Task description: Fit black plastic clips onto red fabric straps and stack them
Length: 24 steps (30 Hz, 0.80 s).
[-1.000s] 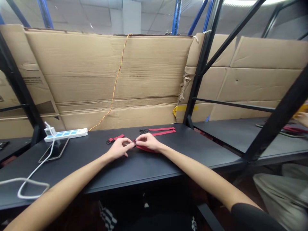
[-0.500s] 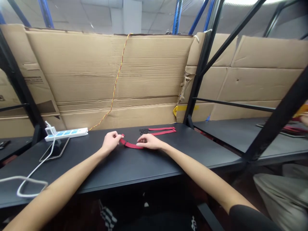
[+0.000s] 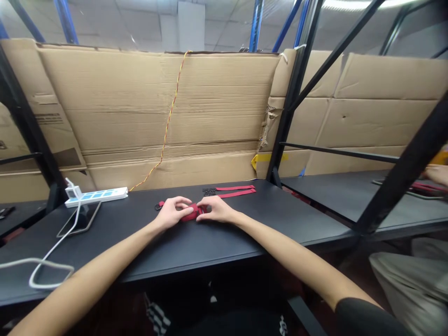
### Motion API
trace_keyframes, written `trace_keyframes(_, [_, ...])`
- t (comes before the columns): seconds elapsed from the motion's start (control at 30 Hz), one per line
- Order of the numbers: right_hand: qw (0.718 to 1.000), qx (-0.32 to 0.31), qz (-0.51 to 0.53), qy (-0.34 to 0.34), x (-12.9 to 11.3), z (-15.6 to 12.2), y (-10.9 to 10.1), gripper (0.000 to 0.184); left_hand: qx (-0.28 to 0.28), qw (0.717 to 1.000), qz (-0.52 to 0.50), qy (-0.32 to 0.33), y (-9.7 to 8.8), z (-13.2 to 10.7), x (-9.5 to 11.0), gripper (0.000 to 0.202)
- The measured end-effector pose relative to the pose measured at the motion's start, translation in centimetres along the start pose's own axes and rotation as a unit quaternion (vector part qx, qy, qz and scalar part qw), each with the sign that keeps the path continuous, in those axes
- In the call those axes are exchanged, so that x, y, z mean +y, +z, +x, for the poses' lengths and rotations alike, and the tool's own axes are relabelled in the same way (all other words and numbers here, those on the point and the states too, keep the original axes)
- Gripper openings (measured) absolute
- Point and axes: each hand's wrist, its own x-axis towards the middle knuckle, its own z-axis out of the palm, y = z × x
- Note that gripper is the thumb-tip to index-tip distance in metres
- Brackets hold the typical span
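Observation:
A folded red webbing strap (image 3: 191, 214) lies bunched between my hands on the black table (image 3: 245, 235). My left hand (image 3: 171, 213) grips its left side, and a small black ring (image 3: 159, 206) shows at the strap's end beyond my fingers. My right hand (image 3: 215, 209) presses on its right side, with the fingers closed on the fabric. Part of the strap is hidden by my fingers. Farther back lie two flat red straps (image 3: 235, 191) with black metal clips (image 3: 209, 191) at their left ends, apart from both hands.
A white power strip (image 3: 96, 197) and a phone (image 3: 79, 220) with a white cable (image 3: 45, 266) lie at the table's left. Cardboard sheets stand behind the table. To the right, beyond a black frame post (image 3: 402, 168), a co-worker's hand (image 3: 437, 175) works near red straps.
My hands have come closer together, and the red strap, stretched out between them earlier, is now folded into a compact bunch. The two straps farther back have not moved.

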Motion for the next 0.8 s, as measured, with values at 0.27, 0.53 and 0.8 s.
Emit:
trace_keyframes(0.27, [0.992,0.019,-0.116,-0.052,-0.9,-0.2,1.2,0.051,0.015,0.999,0.04,-0.025,0.9,-0.6,0.6,0.022])
trace_keyframes(0.53, [0.976,0.037,-0.191,-0.095,-1.5,-0.1,1.4,0.035,0.061,0.991,0.116,0.018,1.6,-1.2,1.5,0.014])
trace_keyframes(0.8, [0.976,0.024,-0.195,-0.09,-1.9,0.1,1.3,0.031,0.076,0.985,0.141,0.069,1.5,-1.2,1.9,0.015])
